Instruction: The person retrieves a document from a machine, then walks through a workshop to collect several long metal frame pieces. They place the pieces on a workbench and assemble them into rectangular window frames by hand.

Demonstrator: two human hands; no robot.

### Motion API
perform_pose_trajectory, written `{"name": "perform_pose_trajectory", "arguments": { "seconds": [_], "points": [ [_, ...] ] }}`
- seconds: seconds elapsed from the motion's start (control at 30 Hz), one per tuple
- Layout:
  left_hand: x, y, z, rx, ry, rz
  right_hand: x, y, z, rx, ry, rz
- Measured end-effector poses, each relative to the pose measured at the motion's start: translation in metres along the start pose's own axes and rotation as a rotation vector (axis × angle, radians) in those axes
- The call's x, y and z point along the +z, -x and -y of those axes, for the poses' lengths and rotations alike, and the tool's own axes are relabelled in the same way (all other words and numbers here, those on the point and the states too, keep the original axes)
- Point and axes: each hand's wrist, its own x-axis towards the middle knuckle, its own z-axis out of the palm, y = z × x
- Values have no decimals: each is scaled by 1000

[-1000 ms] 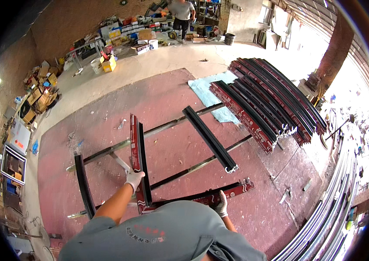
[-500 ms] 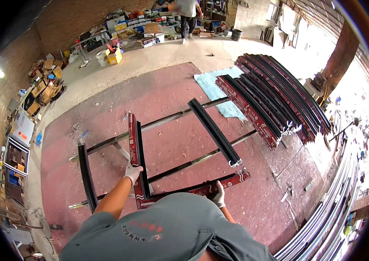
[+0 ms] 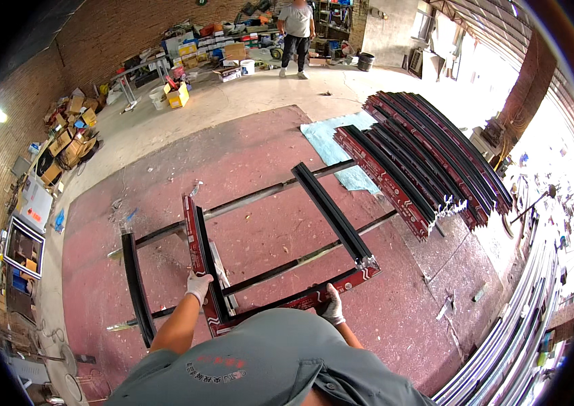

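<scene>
My left hand [image 3: 199,286], in a pale glove, is closed round a dark window-frame profile [image 3: 192,237] with red printed film on its side. This profile runs away from me and meets a second, similar profile [image 3: 356,277] at a corner near my body. My gloved right hand [image 3: 333,306] grips that nearer profile, which lies crosswise; my shirt hides part of it. Its right end is close to the toothed end of a black profile [image 3: 331,216] lying over the rails; whether they touch I cannot tell. Another black profile [image 3: 138,287] lies left of my left arm.
Two long rails [image 3: 246,200] run under the profiles on the reddish floor sheet [image 3: 131,176]. Stacked profiles [image 3: 429,155] rest at right, by a light-blue cloth [image 3: 331,139]. Long metal bars [image 3: 503,325] lie far right. A person [image 3: 296,30] stands at the back near boxes [image 3: 235,51].
Both joined profiles have shifted left with my hands, bringing the nearer one's right end closer to the black profile's end. The person at the back has moved and now stands more fully in view.
</scene>
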Motion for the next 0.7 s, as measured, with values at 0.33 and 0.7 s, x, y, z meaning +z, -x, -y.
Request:
{"name": "perform_pose_trajectory", "arguments": {
  "seconds": [0.33, 0.7],
  "points": [
    [5, -45, 35, 45, 64, 24, 21, 2, 6, -18, 81, -12],
    [21, -8, -5, 19, 60, 0, 5, -18, 52, -16, 31, -45]
  ]
}}
